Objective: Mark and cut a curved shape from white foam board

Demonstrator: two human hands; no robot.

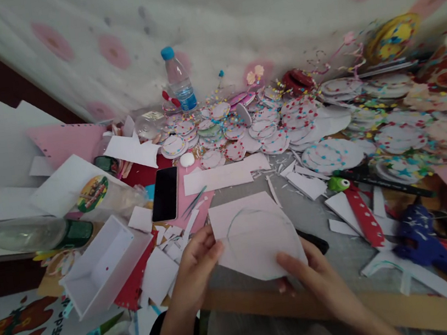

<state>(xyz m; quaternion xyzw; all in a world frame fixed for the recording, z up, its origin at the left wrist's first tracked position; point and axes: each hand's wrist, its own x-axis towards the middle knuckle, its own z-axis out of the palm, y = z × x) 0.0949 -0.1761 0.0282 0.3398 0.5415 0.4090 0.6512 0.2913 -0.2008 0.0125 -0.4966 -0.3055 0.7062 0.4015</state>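
Observation:
A white sheet [254, 241] with a round outline drawn on it is held above the table's front edge. Its right side is rounded, while the left side has straight edges and corners. My left hand [199, 265] pinches the sheet's left edge between thumb and fingers. At the lower right, my right hand [308, 269] grips it with the thumb on top and fingers underneath. Just behind the right hand, a black object [315, 241] lies partly hidden by the sheet.
Stacks of dotted paper discs [259, 123] fill the back. A bottle [180, 82] stands behind them. At left are a phone [164, 194], a white box [104, 267] and paper scraps. A blue glue gun [434, 248] and a red strip [363, 214] lie at right.

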